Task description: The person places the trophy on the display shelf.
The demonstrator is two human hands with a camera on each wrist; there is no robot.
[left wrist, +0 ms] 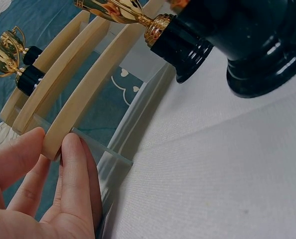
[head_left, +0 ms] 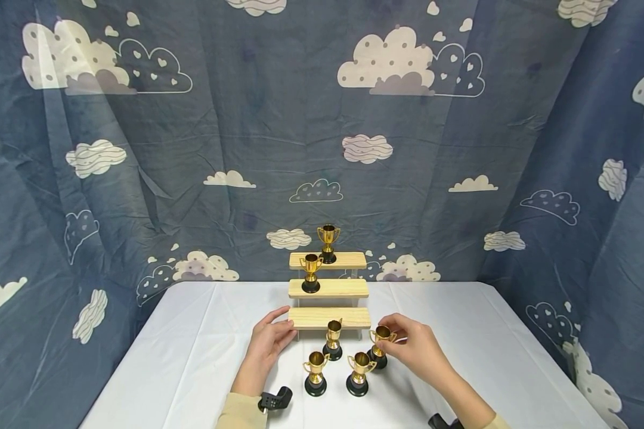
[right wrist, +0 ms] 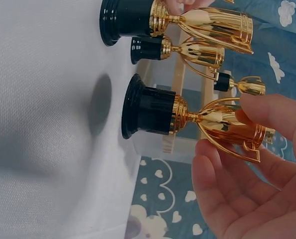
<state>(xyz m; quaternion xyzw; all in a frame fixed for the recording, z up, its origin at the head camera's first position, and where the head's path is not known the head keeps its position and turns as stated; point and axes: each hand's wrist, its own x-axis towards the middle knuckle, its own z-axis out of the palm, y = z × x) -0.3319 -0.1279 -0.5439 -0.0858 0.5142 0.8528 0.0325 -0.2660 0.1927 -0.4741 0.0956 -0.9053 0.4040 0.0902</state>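
A three-tier wooden stand (head_left: 328, 289) stands at the back of the white table. One gold trophy with a black base (head_left: 328, 243) is on its top shelf and another (head_left: 310, 273) on the middle shelf. My left hand (head_left: 288, 322) pinches the left end of the lowest shelf (left wrist: 68, 122) between thumb (left wrist: 18, 154) and forefinger (left wrist: 75, 172). My right hand (head_left: 386, 333) pinches the cup of a fourth trophy (right wrist: 222, 122) just right of the stand's front. Its black base (right wrist: 148, 109) is close to the cloth.
Three more trophies stand on the white cloth (head_left: 193, 357) in front of the stand: one near the lowest shelf (head_left: 333, 339) and two nearer me (head_left: 315, 372) (head_left: 358, 372). A blue cloud-print curtain (head_left: 139, 149) hangs around the table.
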